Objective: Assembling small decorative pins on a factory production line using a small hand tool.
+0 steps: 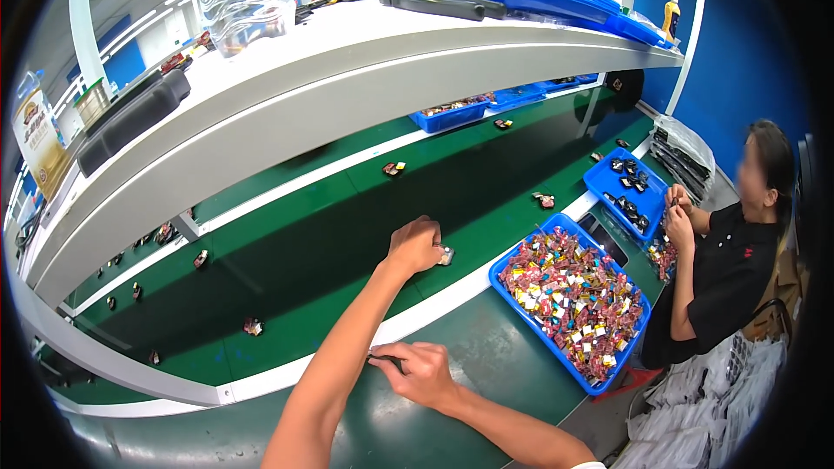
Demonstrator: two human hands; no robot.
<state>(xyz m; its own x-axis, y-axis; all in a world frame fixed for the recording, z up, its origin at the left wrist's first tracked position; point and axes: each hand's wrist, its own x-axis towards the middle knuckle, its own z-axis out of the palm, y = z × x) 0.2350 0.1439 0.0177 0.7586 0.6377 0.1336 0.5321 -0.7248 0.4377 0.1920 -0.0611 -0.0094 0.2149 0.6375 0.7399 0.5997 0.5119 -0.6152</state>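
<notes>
Left grip (415, 247), closure hidden, touches small dark-edged plastic piece (446, 256) just rightward, by green conveyor belt's (287, 347) near edge; right grip (422, 373) pinches thin black piece (384, 359).

left grip (415, 246) stretched forward, right grip (423, 373) pinched

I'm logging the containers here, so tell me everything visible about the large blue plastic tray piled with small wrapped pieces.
The large blue plastic tray is rectangular, with raised, rimmed sides. It looks rigid and sits open side up, slanted in view, on the dark green worktop, right of the person's left hand and right hand, touching neither. Small reddish-wrapped pieces with white, yellow and blue parts fill it, hiding its floor.
</notes>
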